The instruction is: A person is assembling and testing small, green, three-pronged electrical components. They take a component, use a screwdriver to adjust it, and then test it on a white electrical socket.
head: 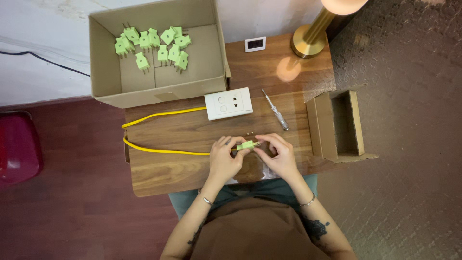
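Two hands meet on one green plug [248, 144] at the near middle of the table [159, 173]: the left hand [224, 159] pinches its body where the yellow cable [159, 150] enters, and the right hand [279, 154] closes its fingertips on the pronged end, so this looks like assembly, with fastening seemingly next. Just beyond the grip lie two tiny screws [249, 131], one screwdriver [275, 110] and one white socket [228, 103]; farther off, about eleven plugs [154, 45] sit in one large box [211, 84], and one small box [337, 123] lies right.
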